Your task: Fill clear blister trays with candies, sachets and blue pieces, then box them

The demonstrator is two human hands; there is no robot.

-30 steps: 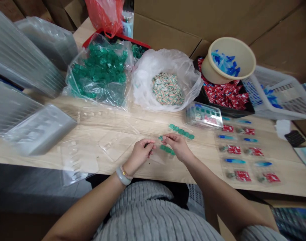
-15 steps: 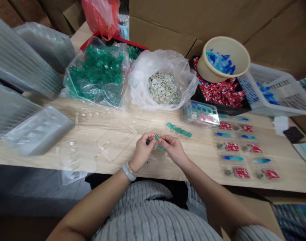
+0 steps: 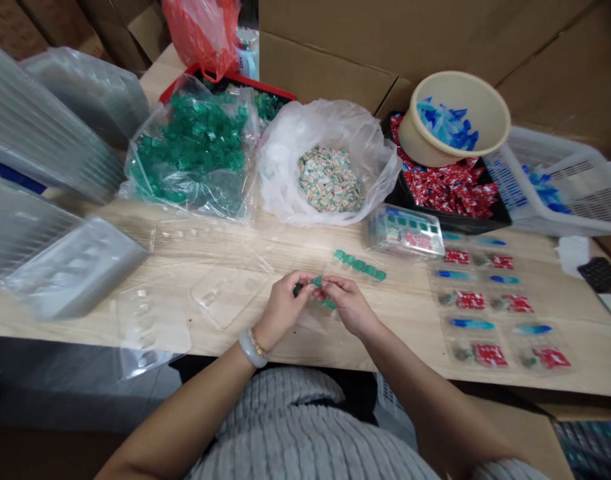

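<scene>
My left hand point(image 3: 285, 300) and my right hand point(image 3: 352, 305) meet over the table's front half. Fingertips of both are closed on a small translucent green plastic piece point(image 3: 316, 282). A darker green piece point(image 3: 297, 289) shows within my left fingers, partly covered. Below the hands, another green piece point(image 3: 329, 304) lies in or on clear plastic, mostly hidden. Just beyond my right hand, a row of green pieces point(image 3: 359, 265) sits in a clear blister tray whose edges are hard to make out.
At the back are a bag of green pieces point(image 3: 190, 150), a white bag of small printed packets point(image 3: 330, 180) and a cream bucket point(image 3: 455, 120). Filled blister trays point(image 3: 490, 300) lie right, beside a clear box point(image 3: 405, 231). Stacked clear trays point(image 3: 75, 267) and loose ones point(image 3: 153, 327) are left.
The green piece between my fingertips has turned and now shows more of its face. My hands have shifted slightly, staying together. The whole view has tilted a little.
</scene>
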